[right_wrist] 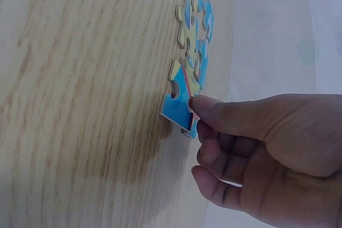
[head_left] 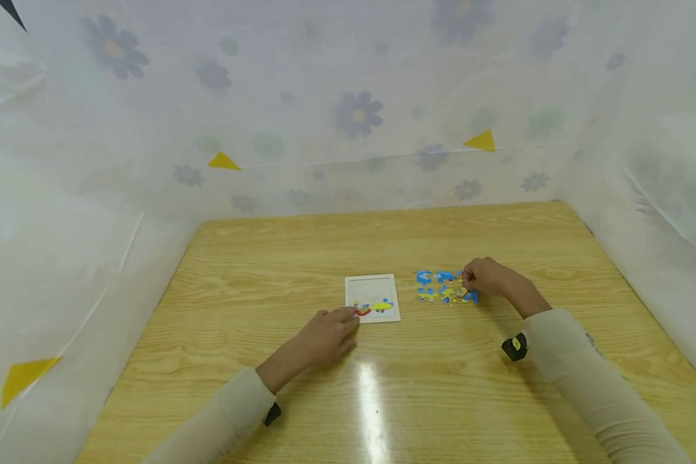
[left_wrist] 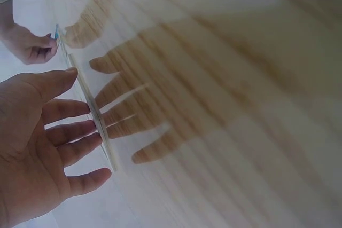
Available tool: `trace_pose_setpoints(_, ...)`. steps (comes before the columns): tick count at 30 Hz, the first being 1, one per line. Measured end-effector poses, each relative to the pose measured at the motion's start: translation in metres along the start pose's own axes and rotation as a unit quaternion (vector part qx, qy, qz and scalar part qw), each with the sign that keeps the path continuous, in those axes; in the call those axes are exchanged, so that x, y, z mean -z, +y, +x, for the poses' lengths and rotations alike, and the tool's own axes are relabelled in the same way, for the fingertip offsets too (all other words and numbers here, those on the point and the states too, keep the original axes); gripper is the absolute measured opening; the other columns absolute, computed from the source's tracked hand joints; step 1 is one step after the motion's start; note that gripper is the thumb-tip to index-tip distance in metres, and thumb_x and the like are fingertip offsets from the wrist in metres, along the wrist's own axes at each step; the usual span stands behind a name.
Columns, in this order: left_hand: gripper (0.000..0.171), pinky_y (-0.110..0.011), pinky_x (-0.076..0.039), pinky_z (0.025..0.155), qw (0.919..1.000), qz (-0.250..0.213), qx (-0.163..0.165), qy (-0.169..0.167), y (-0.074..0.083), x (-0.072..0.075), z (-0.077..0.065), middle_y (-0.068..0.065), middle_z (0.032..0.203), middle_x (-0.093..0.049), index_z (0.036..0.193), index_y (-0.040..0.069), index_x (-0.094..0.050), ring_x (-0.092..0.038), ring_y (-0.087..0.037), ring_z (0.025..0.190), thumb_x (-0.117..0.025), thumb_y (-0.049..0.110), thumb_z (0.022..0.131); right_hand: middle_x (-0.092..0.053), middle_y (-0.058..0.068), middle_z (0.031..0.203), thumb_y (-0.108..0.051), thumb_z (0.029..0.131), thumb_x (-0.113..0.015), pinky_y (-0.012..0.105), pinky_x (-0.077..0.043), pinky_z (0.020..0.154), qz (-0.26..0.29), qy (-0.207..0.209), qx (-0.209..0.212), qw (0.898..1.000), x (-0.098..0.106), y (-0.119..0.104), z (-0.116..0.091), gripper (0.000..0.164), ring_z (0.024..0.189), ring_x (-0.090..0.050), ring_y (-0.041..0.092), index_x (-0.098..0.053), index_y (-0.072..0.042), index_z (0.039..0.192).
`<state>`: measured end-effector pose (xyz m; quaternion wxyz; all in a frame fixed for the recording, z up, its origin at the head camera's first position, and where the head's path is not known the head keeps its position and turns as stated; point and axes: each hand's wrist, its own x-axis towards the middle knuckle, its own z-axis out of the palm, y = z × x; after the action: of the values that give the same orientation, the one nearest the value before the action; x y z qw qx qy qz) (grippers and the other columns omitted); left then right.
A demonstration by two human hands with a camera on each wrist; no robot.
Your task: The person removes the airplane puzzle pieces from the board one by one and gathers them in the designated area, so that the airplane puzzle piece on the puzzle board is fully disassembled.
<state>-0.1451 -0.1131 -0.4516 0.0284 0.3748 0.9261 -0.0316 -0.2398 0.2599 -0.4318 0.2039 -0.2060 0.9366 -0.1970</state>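
Observation:
A square white puzzle tray lies on the table, with colourful fitted pieces along its lower part. My left hand rests at the tray's lower left corner, its fingers extended over the edge. To the right of the tray, loose blue and yellow jigsaw pieces are laid out in rows. My right hand is over the right end of these rows. Its thumb and index finger pinch a jigsaw piece that they mostly hide, right beside a blue corner piece.
The wood-grain table stretches around the tray and pieces. White flower-patterned sheeting encloses its back and sides, with yellow triangles on it. A dark wrist device sits at the right cuff.

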Motion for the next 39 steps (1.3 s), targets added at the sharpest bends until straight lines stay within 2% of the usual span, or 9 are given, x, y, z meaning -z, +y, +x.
trace_pose_setpoints(13,0.045,-0.042,-0.047,0.097,1.0000,-0.007,0.000,-0.001,0.000,0.002,0.000,-0.007,0.142,-0.049,0.131,0.010,-0.056,-0.047,-0.021,0.132,-0.055,0.037,0.095,-0.055,0.002,0.068,-0.003,0.093,-0.049,0.028,-0.034,0.058,-0.009,0.010,-0.018,1.000,0.002,-0.003,0.002,0.022,0.056,-0.039,0.013,-0.059,-0.007,0.075)
trace_pose_setpoints(18,0.045,-0.042,-0.048,0.097,0.9999,-0.011,0.000,-0.002,0.000,0.003,0.000,-0.008,0.142,-0.049,0.131,0.009,-0.056,-0.047,-0.022,0.131,-0.056,0.036,0.095,-0.060,0.005,0.071,-0.004,0.093,-0.049,0.029,-0.038,0.059,-0.008,0.021,-0.012,1.000,0.003,-0.006,0.005,0.019,0.057,-0.045,0.014,-0.061,-0.006,0.078)
trace_pose_setpoints(25,0.044,-0.043,-0.048,0.095,0.9998,-0.017,0.004,-0.001,0.000,0.002,0.000,-0.010,0.140,-0.050,0.131,0.010,-0.056,-0.050,-0.023,0.128,-0.055,0.037,0.095,-0.061,0.007,0.077,-0.007,0.096,-0.050,0.029,-0.041,0.062,-0.010,0.029,0.011,0.999,0.001,-0.017,0.014,0.018,0.060,-0.048,0.013,-0.062,-0.004,0.083)
trace_pose_setpoints(30,0.046,-0.043,-0.047,0.097,0.9998,-0.016,0.010,-0.011,0.000,0.002,0.000,-0.010,0.142,-0.048,0.133,0.011,-0.054,-0.048,-0.023,0.130,-0.054,0.038,0.096,-0.062,0.009,0.078,-0.009,0.097,-0.049,0.028,-0.042,0.058,0.010,0.025,0.019,0.999,-0.001,-0.026,0.021,0.018,0.056,-0.047,0.013,-0.062,-0.004,0.086)
trace_pose_setpoints(39,0.047,-0.043,-0.046,0.098,0.9996,-0.017,0.014,-0.020,0.001,0.002,-0.001,-0.010,0.143,-0.047,0.134,0.011,-0.053,-0.047,-0.023,0.131,-0.053,0.038,0.096,-0.065,0.008,0.085,-0.009,0.095,-0.055,0.030,-0.048,0.065,0.010,0.029,0.033,0.999,-0.007,-0.049,0.036,0.013,0.069,-0.056,0.015,-0.065,-0.004,0.088)
